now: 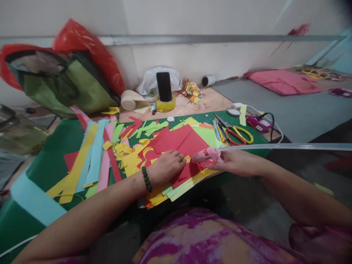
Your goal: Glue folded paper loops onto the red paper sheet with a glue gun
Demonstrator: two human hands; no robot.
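Observation:
My right hand [233,161] is closed around a pink hot glue gun [207,156]; a small red light glows on its side. From its back a long translucent glue stick [275,146] reaches off to the right. My left hand [172,165] rests on red paper sheets [189,137], fingers drawn together at a small yellow paper strip [188,159]. The glue gun's nozzle is right beside that strip; whether it touches cannot be made out. Under the red sheets are light green sheets [181,190] and orange-yellow ones [156,198]. Curled yellow paper pieces [121,150] lie left of my left hand.
Scissors [238,134] lie at the right beside a purple power strip [258,123]. Behind the green mat stand a phone [164,87], yellow tape [166,105] and a paper flower ball [192,91]. Long paper strips [95,154] and a green bag [63,88] are at left.

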